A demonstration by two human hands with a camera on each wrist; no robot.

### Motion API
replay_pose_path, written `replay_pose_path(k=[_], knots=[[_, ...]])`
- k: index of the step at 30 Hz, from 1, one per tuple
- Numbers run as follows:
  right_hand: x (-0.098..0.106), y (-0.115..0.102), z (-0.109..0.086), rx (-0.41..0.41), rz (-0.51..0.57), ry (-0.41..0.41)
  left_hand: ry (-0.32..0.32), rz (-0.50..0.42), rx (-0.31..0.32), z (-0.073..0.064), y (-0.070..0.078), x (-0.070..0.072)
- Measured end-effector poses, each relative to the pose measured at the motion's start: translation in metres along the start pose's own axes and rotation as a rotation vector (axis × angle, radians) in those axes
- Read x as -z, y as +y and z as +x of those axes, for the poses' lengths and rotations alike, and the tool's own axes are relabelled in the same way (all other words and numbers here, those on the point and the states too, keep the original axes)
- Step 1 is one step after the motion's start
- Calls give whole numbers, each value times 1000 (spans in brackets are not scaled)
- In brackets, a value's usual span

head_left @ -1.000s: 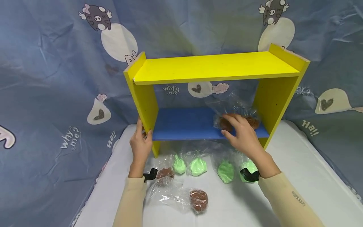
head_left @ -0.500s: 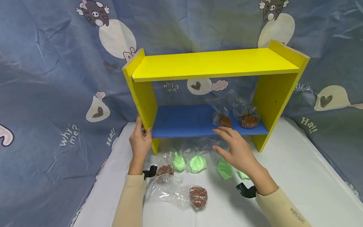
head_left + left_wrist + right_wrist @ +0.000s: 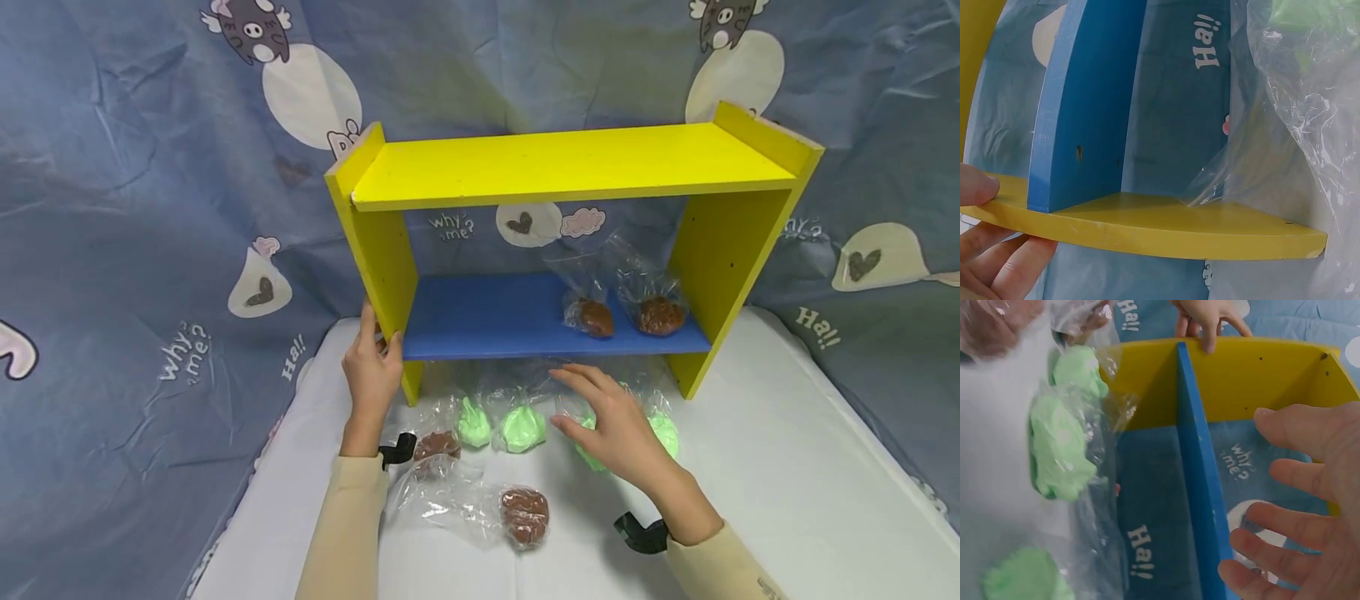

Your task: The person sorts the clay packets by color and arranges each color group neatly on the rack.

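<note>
My left hand [image 3: 372,367] grips the left side panel of a yellow shelf unit [image 3: 577,167]. In the left wrist view the thumb is on one face of the yellow panel [image 3: 1166,234] and fingers [image 3: 1025,262] are on the other. Two clear bags of brown clay-like lumps, one lump nearer the middle [image 3: 596,318] and one by the right panel [image 3: 660,316], sit on the blue shelf board [image 3: 480,312]. My right hand [image 3: 618,429] hovers in front of the unit with spread fingers, holding nothing, and partly hides a bagged green lump [image 3: 588,454].
Several bagged green lumps, among them one [image 3: 522,429] near the middle, lie on the white table [image 3: 810,467] below the board. Two bagged brown lumps lie at the front left, one [image 3: 525,517] closer to me. A patterned blue cloth [image 3: 150,208] hangs behind.
My right hand has drawn back from the brown lumps on the blue board, moving down and toward me. The lumps stay there. My left hand keeps its hold on the side panel.
</note>
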State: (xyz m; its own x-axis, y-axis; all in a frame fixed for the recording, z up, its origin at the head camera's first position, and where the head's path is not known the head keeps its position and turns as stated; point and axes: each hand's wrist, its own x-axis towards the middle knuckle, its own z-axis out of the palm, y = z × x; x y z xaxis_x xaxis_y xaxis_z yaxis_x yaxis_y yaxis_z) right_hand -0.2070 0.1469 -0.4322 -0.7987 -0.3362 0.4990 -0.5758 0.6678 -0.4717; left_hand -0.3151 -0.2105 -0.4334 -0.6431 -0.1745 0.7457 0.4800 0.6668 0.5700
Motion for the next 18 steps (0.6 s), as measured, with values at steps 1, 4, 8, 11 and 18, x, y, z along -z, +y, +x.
replay_pose_path(k=[1,4,8,11,18], knots=[[-2,-1,-2,2,5,-3,0,4,1,0,0,0],[-8,-3,-7,7,11,-17,2,13,-3,0,0,0],[-15,-8,-12,-2,19,-41,10,19,-10,0,0,0],[-19,-11,-17,-13,29,-56,12,18,-17,1,0,0],[-28,-17,-27,-12,59,-91,19,23,-31,0,-2,-1]])
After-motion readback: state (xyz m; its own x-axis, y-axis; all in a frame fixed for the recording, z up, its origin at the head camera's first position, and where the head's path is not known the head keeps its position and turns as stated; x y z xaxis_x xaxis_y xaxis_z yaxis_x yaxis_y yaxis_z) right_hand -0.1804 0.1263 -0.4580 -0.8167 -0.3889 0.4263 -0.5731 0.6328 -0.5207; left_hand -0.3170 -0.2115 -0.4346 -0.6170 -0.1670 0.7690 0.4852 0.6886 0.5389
